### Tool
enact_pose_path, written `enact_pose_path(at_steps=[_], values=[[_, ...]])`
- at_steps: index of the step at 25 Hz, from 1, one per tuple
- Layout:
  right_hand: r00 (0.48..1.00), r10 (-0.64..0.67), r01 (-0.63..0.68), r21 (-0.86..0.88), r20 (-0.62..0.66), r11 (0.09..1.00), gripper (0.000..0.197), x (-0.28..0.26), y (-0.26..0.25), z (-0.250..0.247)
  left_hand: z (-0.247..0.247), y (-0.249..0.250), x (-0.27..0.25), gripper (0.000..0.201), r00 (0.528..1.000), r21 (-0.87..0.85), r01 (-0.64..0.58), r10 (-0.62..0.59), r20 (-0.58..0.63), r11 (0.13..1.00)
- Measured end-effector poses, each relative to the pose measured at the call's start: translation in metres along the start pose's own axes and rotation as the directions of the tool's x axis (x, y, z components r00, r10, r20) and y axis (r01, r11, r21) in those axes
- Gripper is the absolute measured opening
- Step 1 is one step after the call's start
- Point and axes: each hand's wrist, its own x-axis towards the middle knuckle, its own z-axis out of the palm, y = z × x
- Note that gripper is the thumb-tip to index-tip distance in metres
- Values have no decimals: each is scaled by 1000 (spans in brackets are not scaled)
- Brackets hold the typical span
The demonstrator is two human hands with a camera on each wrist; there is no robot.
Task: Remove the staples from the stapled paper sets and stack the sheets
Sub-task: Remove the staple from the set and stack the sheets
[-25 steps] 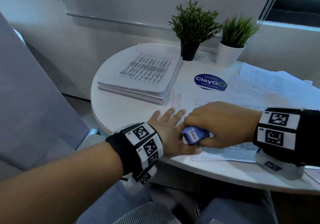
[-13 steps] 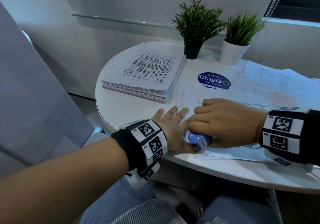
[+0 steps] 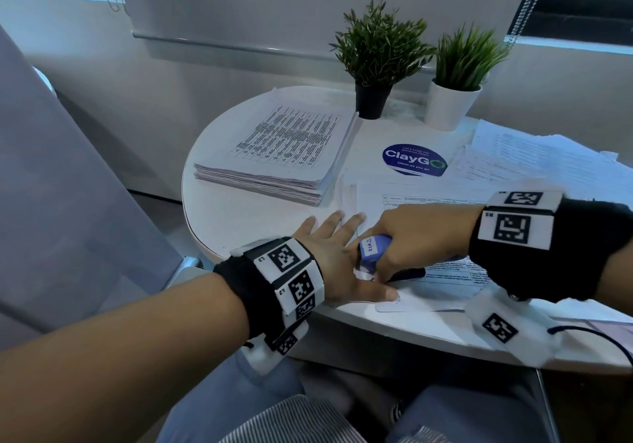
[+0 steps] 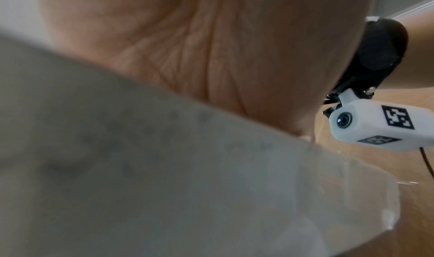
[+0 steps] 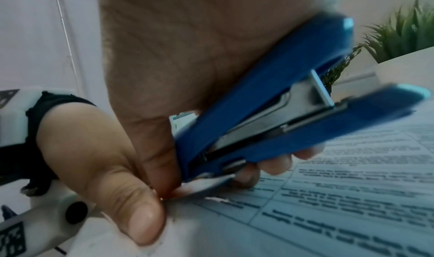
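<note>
A stapled paper set (image 3: 445,273) with printed tables lies at the near edge of the round white table (image 3: 239,216). My left hand (image 3: 339,254) lies flat on its left corner, fingers straight, thumb (image 5: 138,222) pressing the sheet. My right hand (image 3: 411,237) grips a blue stapler (image 3: 373,249) (image 5: 277,101), tilted with its rear metal tip on the paper's corner (image 5: 211,185) beside the left thumb. The staple itself is hidden. A neat stack of printed sheets (image 3: 284,155) sits at the table's far left.
Two potted plants, one in a black pot (image 3: 373,100) and one in a white pot (image 3: 452,107), stand at the back. A blue round ClayGo sticker (image 3: 414,160) is mid-table. Loose papers (image 3: 548,158) spread on the right. A grey chair (image 3: 51,185) stands left.
My right hand has shifted slightly right and tilted the stapler so its rear tip digs at the paper corner. The left hand stays flat on the sheet.
</note>
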Motion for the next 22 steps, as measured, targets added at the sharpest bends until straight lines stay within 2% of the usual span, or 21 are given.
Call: enact_pose_path(at_steps=[6, 10, 13, 15, 17, 19, 20, 21, 22], values=[[997, 70, -70, 36, 10, 997, 34, -3, -6, -3, -3, 2, -2, 90, 1000, 3, 14, -14, 23, 1000], [988, 157, -158, 80, 7, 984, 38, -1, -8, -2, -4, 1, -2, 90, 999, 6, 10, -11, 33, 1000], [985, 171, -171, 67, 14, 983, 40, 0, -6, -5, -5, 1, -4, 91, 999, -1, 14, -14, 42, 1000], [988, 150, -147, 87, -25, 985, 40, -2, -4, -8, -7, -1, -6, 88, 1000, -49, -8, 10, 29, 999], [983, 126, -111, 110, -134, 988, 40, -5, -2, -15, -17, -7, -7, 83, 997, -221, -75, 81, 15, 972], [949, 124, -99, 99, -291, 990, 42, -9, -1, -24, -36, -16, -10, 68, 994, -486, -103, 101, -30, 868], [925, 118, -94, 83, -362, 992, 44, -11, -2, -28, -45, -20, -12, 52, 997, -613, -74, 36, -75, 787], [902, 109, -87, 72, -418, 994, 46, -12, -2, -32, -53, -24, -14, 36, 990, -738, -45, -68, -122, 673], [884, 98, -77, 66, -456, 995, 46, -13, -3, -35, -59, -27, -16, 25, 977, -853, -43, -158, -145, 521]])
